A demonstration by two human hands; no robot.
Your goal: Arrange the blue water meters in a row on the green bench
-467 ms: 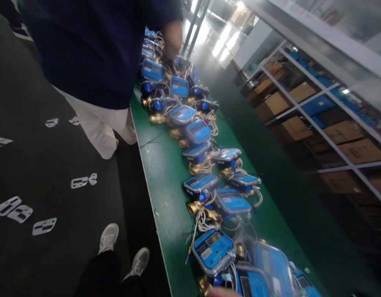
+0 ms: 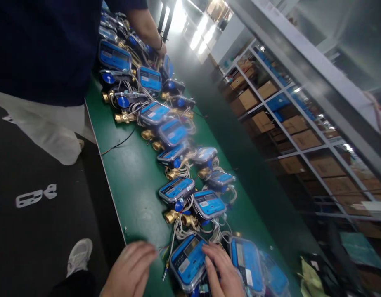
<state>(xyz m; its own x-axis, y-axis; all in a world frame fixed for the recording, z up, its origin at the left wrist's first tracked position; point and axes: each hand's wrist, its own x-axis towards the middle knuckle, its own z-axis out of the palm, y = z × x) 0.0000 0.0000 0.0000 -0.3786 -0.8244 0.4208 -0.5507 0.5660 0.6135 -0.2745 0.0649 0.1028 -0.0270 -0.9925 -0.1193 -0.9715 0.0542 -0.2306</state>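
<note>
A long row of blue-faced meters with brass fittings and white cables lies along the green table [image 2: 131, 194]. My left hand [image 2: 131, 268] hovers over the table's near edge, fingers apart, holding nothing, just left of the nearest meter [image 2: 188, 260]. My right hand [image 2: 223, 270] rests on that meter's right side, fingers spread on it. Whether it grips the meter is unclear. Another meter [image 2: 247, 260] lies right of my right hand.
A person in a dark top and light trousers [image 2: 44, 62] stands at the table's left side, with a hand [image 2: 161, 48] among the far meters. Metal shelving [image 2: 301, 123] with cardboard boxes runs along the right. My shoe [image 2: 80, 253] stands on the dark floor.
Both my hands have come into view at the bottom, the right one landing on the nearest meter. The view has shifted toward the table and the other person's arm now reaches further over the far meters.
</note>
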